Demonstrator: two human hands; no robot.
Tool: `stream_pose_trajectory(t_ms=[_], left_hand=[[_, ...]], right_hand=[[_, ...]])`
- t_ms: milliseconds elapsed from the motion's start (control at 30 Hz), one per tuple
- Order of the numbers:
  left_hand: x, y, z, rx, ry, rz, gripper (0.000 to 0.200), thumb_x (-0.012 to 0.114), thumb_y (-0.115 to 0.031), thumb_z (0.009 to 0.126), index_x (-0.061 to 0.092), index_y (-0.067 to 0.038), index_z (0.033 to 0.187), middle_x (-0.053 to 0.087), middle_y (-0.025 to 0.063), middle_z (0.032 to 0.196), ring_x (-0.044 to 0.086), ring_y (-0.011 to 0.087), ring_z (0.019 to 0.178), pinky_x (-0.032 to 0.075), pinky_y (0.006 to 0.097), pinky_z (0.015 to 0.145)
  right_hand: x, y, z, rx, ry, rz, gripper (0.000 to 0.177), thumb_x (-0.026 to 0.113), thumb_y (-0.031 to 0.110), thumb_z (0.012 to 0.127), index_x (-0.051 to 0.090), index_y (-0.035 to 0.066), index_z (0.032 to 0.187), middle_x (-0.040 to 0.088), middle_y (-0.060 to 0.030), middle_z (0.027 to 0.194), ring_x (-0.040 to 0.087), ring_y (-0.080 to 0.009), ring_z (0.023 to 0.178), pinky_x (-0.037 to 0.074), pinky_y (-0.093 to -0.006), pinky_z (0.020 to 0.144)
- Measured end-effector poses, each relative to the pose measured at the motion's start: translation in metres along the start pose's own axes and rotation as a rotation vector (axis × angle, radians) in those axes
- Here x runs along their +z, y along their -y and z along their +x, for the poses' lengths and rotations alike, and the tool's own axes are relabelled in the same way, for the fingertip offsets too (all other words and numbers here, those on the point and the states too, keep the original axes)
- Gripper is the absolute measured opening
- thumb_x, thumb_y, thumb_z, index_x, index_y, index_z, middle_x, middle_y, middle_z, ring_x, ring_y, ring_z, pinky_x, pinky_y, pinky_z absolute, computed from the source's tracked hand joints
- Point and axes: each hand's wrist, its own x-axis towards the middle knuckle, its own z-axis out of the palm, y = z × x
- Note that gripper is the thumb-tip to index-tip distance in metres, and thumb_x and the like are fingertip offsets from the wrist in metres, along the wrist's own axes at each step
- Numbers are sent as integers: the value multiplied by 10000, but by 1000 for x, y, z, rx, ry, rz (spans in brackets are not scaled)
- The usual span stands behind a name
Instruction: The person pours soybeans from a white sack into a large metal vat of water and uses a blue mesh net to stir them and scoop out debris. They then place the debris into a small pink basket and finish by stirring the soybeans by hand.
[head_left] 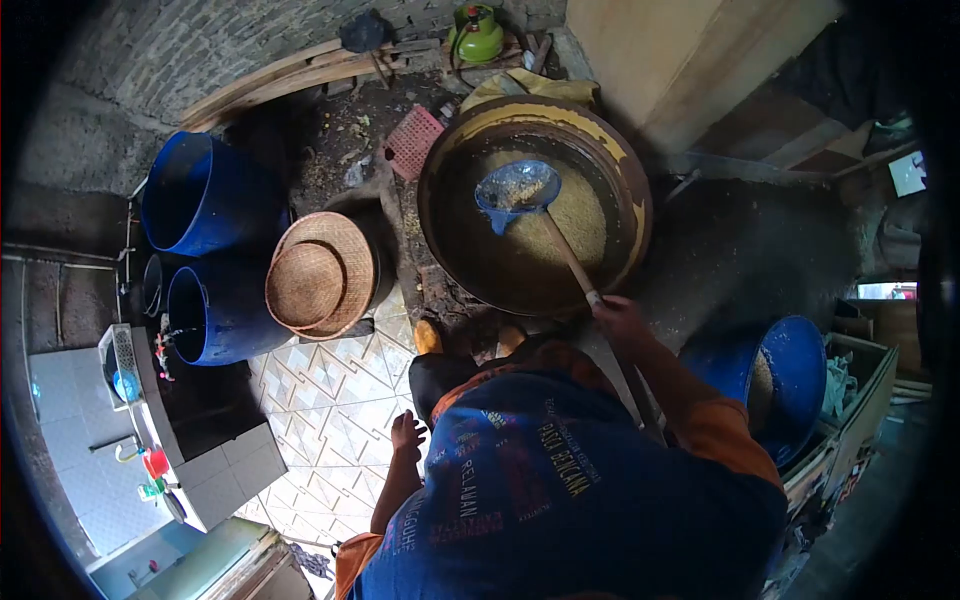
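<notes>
The right hand point(618, 318) grips the long wooden-handled metal strainer point(520, 187) — its bowl toward twelve o'clock, over the large round brown-rimmed vat point(637, 215). The left hand point(407, 432) hangs empty, fingers loosely curled.

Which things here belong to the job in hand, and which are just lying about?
In the job:
Long-handled, round blue-grey scoop, held in the right hand
Large round brown vat
Pale grain-like bits in it
Probably the blue plastic barrel, holding similar bits

Seemingly lying about:
Green metal gas cylinder
Pink plastic lattice basket
Long wooden planks
</notes>
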Motion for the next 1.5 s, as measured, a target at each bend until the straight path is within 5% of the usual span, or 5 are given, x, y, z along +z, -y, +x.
stream_pose_trajectory(t_ms=[400, 467, 900, 1433, 1500], left_hand=[[16, -23, -20, 4, 14, 65, 454, 469, -390, 878, 425, -68, 1196, 565, 126, 1035, 604, 232, 782, 441, 355, 589], [19, -31, -34, 123, -45, 204, 531, 441, -448, 863, 546, 12, 1105, 647, 162, 944, 616, 244, 873, 446, 337, 786], [-9, 25, 13, 163, 37, 137, 496, 482, -375, 878, 409, -28, 1224, 526, 164, 1066, 597, 227, 747, 408, 260, 455], [-21, 47, 9, 202, 37, 205, 510, 465, -380, 881, 382, -30, 1244, 515, 180, 1093, 597, 275, 822, 488, 350, 586], [-20, 44, 1, 190, 33, 216, 507, 462, -394, 880, 391, -38, 1234, 523, 167, 1081, 602, 279, 829, 487, 363, 601]], right_hand=[[-35, -22, -78, 382, -93, 261, 259, 584, 138, 779, 565, -25, 980, 569, -80, 742, 575, -172, 641, 451, -295, 514], [-40, -38, -66, 356, -83, 261, 250, 576, 128, 783, 560, -29, 976, 566, -82, 733, 572, -173, 628, 450, -297, 507], [-59, -54, 52, 93, -195, 81, 182, 604, 187, 799, 581, 7, 791, 524, -78, 590, 515, -169, 491, 399, -311, 445], [-14, -3, 166, 109, -368, -33, 170, 639, 188, 776, 635, 25, 821, 611, -98, 700, 605, -200, 547, 422, -336, 416], [-1, 16, 164, 197, -359, -371, 193, 630, 192, 770, 641, 22, 860, 620, -92, 707, 613, -191, 560, 447, -329, 453]])
